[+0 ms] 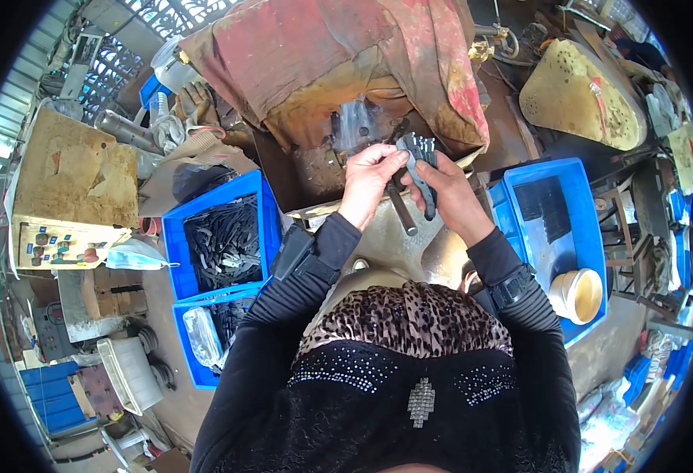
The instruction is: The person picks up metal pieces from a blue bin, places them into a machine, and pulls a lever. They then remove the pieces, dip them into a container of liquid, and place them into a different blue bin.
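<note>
Over the front of a cloth-draped machine, my right hand (453, 195) is closed around a small bunch of dark flat metal strips (423, 147) with bright ends. One longer grey strip (427, 197) hangs down along the palm side. My left hand (371, 183) is closed, its thumb and fingertips pinching at the left edge of the bunch; exactly what lies between them is partly hidden. Just below, a dark round-ended bar (403, 213) points toward me. Behind the hands, the machine's opening (315, 162) is stained brown, with a pale blurred patch (354, 124) inside.
At left, a blue bin (174, 252) holds many dark strips; another blue bin (196, 370) adjoins it. The right blue bin (590, 201) contains dark pieces and a cream bucket (579, 296). A control box (63, 246) stands far left; red cloth (299, 55) covers the machine.
</note>
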`<state>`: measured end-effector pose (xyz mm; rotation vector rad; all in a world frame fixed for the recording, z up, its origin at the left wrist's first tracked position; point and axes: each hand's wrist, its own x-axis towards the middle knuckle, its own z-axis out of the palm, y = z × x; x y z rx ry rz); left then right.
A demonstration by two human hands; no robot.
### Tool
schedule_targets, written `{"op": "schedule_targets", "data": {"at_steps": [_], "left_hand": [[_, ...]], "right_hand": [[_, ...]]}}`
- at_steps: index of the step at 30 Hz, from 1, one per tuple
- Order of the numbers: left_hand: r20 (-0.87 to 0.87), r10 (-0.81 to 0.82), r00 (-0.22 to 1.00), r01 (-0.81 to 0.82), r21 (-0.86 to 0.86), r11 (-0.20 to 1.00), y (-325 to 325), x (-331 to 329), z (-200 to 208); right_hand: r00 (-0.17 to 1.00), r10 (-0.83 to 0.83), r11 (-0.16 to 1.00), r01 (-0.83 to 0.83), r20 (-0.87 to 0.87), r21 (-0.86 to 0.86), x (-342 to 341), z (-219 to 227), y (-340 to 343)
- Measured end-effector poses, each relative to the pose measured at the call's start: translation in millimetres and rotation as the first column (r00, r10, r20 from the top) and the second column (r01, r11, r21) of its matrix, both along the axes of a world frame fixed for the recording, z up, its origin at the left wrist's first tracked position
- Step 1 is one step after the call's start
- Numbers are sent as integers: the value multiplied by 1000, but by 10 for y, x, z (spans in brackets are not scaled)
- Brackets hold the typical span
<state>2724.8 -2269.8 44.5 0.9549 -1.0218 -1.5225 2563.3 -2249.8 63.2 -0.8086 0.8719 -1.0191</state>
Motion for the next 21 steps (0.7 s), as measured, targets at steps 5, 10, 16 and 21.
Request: {"op": "schedule_targets", "data": {"at_steps": [5, 10, 16, 21], "left_hand": [[91, -53, 994, 54, -6, 999, -131, 243, -26], [239, -44, 970, 40, 19, 999, -438, 838, -171], [508, 53, 860, -23, -65, 998, -854, 1101, -848], [669, 2, 744, 103, -118, 988, -923, 1078, -1229]], "right_hand": [[988, 78, 997, -74, -132, 36, -93, 28, 11], [847, 21, 945, -190, -530, -266, -168, -120, 111], [692, 291, 872, -476, -660, -116, -181, -256, 386], [660, 87, 813, -480, -747, -329, -143, -290, 483]]}}
